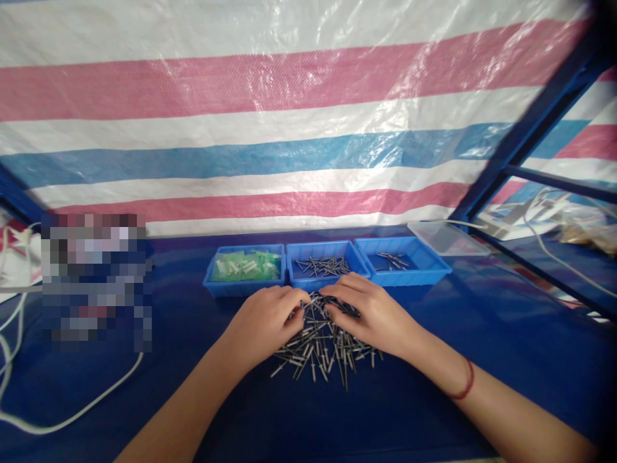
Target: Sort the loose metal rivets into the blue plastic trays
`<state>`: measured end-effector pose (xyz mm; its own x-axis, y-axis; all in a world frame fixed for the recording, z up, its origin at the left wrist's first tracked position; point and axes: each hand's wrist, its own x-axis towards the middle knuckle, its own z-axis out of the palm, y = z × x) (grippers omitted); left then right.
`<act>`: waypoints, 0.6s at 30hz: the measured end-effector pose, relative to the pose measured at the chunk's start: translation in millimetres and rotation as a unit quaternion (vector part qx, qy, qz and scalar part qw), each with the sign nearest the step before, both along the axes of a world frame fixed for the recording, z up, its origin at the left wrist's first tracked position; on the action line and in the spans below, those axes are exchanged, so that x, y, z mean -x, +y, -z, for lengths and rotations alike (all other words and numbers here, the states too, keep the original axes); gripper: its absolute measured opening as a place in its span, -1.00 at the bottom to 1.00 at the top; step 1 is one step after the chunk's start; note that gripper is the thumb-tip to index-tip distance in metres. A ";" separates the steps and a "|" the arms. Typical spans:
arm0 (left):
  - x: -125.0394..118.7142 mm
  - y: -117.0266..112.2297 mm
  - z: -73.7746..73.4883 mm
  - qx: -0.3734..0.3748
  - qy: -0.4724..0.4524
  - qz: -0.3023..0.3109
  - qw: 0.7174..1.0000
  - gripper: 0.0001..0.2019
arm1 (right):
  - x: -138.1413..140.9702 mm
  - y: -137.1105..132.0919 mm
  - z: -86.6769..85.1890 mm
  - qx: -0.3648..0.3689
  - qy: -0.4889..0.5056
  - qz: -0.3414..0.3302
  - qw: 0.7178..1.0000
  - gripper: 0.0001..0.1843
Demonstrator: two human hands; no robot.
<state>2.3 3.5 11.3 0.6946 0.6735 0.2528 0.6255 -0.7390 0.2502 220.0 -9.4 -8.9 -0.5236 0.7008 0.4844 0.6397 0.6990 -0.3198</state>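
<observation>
Metal rivets (318,344) lie heaped before the middle tray (328,250), left hand (272,315) and right hand (373,312) curled over them, apart — any grip hidden. Some lie inside that tray — most seem left outside.

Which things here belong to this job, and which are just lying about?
Likely in the job:
heaped metal pins, at left hand and right hand
middle tray, right tray, holding similar pins
left tray, probably

Likely lying about:
white cable
clear plastic piece

Metal rivets (329,341), glossy plastic sheeting (270,138)
</observation>
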 end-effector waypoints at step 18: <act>-17.4 -6.5 15.7 0.135 -0.264 -0.075 0.952 -0.89 | 11.2 -6.6 3.1 0.090 0.108 -0.041 0.989 -0.85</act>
